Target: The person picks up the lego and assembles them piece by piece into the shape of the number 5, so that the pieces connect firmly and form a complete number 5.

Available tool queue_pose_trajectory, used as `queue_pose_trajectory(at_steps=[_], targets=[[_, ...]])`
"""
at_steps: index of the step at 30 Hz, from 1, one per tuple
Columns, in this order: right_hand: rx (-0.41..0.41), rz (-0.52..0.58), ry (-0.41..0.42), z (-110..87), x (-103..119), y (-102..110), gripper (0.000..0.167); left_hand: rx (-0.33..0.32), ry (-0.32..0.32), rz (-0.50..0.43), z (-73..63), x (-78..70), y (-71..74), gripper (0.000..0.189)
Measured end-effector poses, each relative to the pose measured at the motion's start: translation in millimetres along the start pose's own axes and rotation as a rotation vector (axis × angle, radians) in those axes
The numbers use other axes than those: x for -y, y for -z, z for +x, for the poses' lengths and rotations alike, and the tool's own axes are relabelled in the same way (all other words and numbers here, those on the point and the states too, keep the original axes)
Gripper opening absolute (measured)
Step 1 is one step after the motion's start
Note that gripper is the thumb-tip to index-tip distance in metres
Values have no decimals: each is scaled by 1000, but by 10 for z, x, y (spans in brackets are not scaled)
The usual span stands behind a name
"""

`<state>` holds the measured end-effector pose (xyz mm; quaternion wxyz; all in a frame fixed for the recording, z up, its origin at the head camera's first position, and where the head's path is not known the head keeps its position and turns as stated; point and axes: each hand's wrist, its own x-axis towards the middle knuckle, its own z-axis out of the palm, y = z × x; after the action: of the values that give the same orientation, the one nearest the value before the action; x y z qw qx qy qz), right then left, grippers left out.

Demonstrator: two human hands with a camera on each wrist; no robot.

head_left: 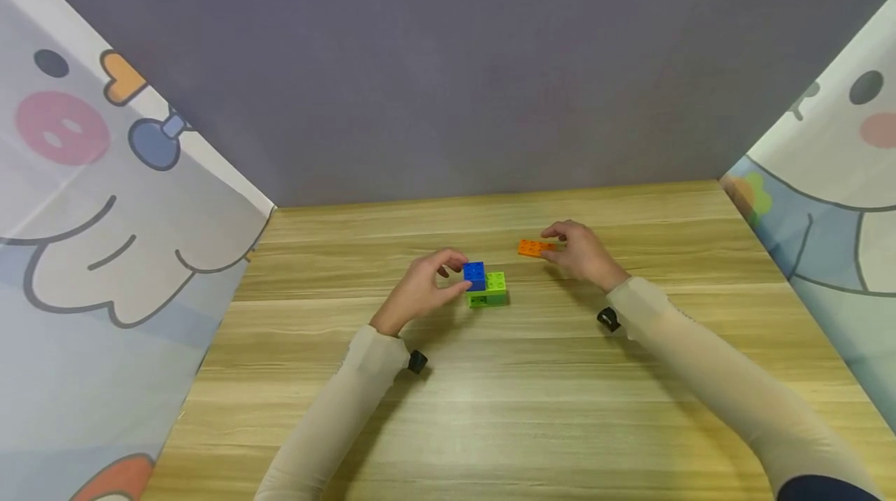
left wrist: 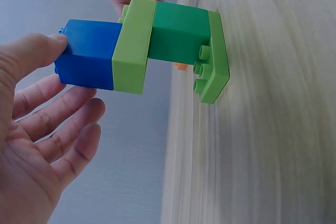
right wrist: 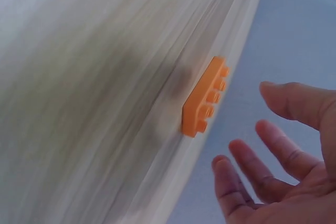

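Observation:
On the wooden table stands a stack of toy building bricks. Its bottom is a flat light green brick (left wrist: pixel 218 59), with a dark green brick (left wrist: pixel 180 33) on it. Above that lies another light green brick (left wrist: pixel 134 51), topped at one side by a blue brick (head_left: pixel 474 274). My left hand (head_left: pixel 421 289) holds the blue brick between thumb and fingers. A flat orange brick (head_left: pixel 532 247) with its studs up lies on the table, right of and behind the stack. Beside it my right hand (head_left: pixel 582 254) hovers, thumb and fingers spread apart; the right wrist view shows a gap between them and the brick.
The wooden table (head_left: pixel 490 408) runs back to a grey wall (head_left: pixel 490 73). Panels with cartoon prints stand at the left (head_left: pixel 140 197) and right (head_left: pixel 833 197). Small black devices hang at the left wrist (head_left: pixel 418 362) and the right wrist (head_left: pixel 609 320).

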<state>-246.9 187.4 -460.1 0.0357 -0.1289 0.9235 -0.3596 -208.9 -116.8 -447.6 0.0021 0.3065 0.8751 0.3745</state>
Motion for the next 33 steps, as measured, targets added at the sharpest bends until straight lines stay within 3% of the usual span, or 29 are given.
queue_pose_trajectory(at_steps=[19, 33], targets=[[109, -110, -94, 35, -143, -59, 35, -7, -36, -27, -13, 28, 15, 29], [22, -90, -102, 57, -161, -93, 15, 1, -35, -32, -30, 23, 28, 29]])
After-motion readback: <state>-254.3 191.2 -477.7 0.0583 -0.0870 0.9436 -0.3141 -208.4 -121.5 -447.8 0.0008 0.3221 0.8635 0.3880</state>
